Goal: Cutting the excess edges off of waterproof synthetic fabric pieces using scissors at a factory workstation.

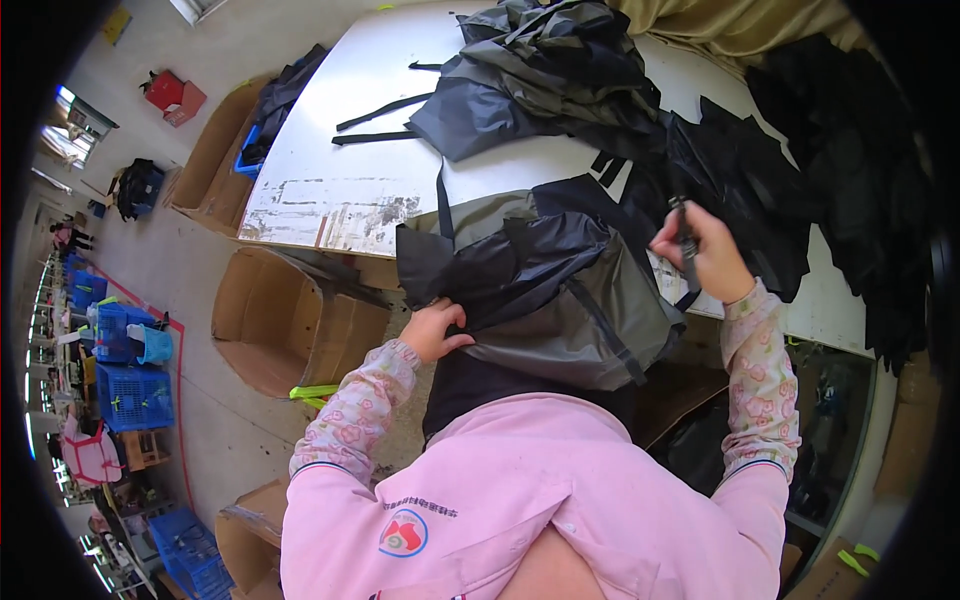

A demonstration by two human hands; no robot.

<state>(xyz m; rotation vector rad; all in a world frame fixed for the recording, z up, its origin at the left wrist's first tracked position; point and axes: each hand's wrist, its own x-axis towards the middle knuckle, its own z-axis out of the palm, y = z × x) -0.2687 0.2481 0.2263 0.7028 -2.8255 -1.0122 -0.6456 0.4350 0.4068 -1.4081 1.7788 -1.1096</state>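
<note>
A grey and black fabric piece, looking like a partly sewn bag (620,310), lies over the table's near edge and hangs down in front of me. My left hand (432,332) pinches its lower left edge, thumb on top and fingers curled into the black cloth. My right hand (708,255) is closed round a narrow dark tool (686,235) held upright beside the bag's right side. Its kind is not plain; it could be small thread snips. Black straps run across the bag and from its upper left corner.
On the white worn table (350,190) a heap of grey and black pieces (550,80) lies at the far side. More black cloth (840,180) is piled at the right. Open cardboard boxes (270,320) stand left of the table, and blue crates (135,395) line the far left.
</note>
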